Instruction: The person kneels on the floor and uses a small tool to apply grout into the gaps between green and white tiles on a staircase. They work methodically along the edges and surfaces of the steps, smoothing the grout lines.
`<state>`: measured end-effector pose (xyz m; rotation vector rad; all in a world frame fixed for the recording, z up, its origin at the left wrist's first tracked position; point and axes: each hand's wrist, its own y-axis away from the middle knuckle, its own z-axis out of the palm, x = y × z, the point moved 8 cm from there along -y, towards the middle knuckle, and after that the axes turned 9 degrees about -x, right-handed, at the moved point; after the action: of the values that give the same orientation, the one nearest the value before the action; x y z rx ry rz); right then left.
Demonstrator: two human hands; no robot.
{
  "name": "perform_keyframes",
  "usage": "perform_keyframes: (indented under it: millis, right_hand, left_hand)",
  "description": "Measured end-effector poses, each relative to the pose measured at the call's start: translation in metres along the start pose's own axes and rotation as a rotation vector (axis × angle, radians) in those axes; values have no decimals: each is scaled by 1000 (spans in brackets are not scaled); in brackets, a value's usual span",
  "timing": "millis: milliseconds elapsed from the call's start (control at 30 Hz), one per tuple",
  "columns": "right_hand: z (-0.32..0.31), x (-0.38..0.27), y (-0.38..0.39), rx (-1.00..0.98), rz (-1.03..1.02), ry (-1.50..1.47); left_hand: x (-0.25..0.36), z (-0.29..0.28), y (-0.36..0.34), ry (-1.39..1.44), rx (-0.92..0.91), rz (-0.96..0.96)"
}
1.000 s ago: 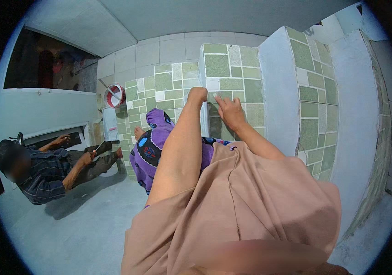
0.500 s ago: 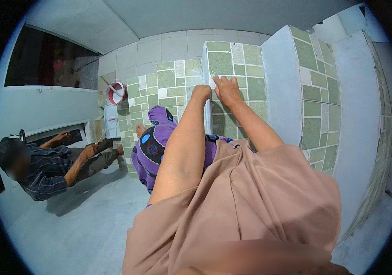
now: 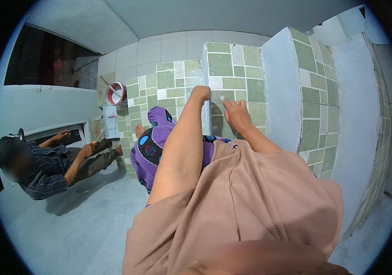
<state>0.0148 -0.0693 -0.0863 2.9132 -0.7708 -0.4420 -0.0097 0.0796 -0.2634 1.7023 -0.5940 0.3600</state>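
My right hand [image 3: 238, 115] is over the green-and-white tiled step [image 3: 256, 82], fingers bent downward. A small white piece [image 3: 223, 98] shows at its leading fingertips, too small to name. Beside it, my left hand [image 3: 200, 93] is closed in a fist at the pale left edge of this step. What the fist holds, if anything, is hidden. My bare left forearm reaches across purple patterned cloth [image 3: 161, 117], and brown fabric covers my upper arms.
Tiled steps with pale blue risers [image 3: 282, 87] go up to the right; a lower tiled step [image 3: 174, 94] lies left. A red-rimmed bucket [image 3: 115, 93] and a pale tray [image 3: 111, 121] stand there. Another person [image 3: 45, 169] at the left holds a thin stick.
My right hand has moved back toward me and slightly right along the tiled step. My left hand stays at the step's edge.
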Motion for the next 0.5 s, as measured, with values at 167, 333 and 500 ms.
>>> perform_keyframes:
  millis: [167,333,500]
  right_hand:
    - [6,1,9,86,-27,-26]
    - [11,-1,3,33,-32,0]
    - [-6,-5,4,107,-52,-40]
  left_hand:
    - [-3,-3,3,175,102,-1]
    - [-2,-3,9,195,80,39]
    - [3,-4,13,216,70,23]
